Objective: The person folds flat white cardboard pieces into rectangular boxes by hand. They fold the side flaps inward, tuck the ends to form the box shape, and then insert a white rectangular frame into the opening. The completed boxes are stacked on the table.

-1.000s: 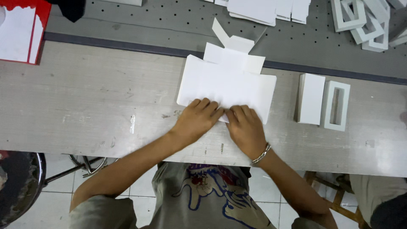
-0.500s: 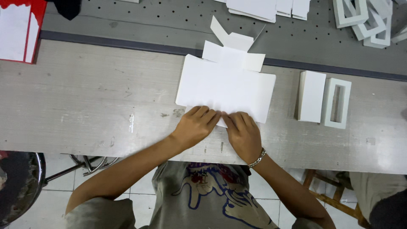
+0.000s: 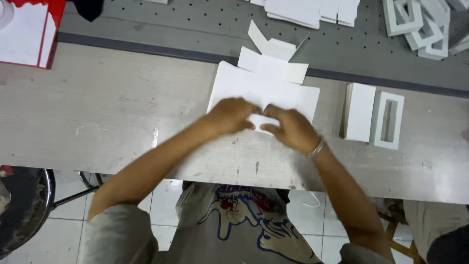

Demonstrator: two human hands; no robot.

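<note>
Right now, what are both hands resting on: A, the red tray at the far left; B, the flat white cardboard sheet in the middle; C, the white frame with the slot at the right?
B: the left hand and right hand both press on the near edge of the flat white cardboard sheet.

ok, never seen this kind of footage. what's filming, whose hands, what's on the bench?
No machine here: a person works with bare hands, and one camera worn on the head looks straight down at them. The left hand and right hand, which wears a bracelet, both press on the near edge of a flat white card blank with flaps at its far end. It lies on a worn grey bench. To the right stand a white block and a white frame with a slot. Further back, on a perforated grey board, are more white sheets and frames. A red tray sits at far left. Neither hand lifts anything; they bear down on the card.
</note>
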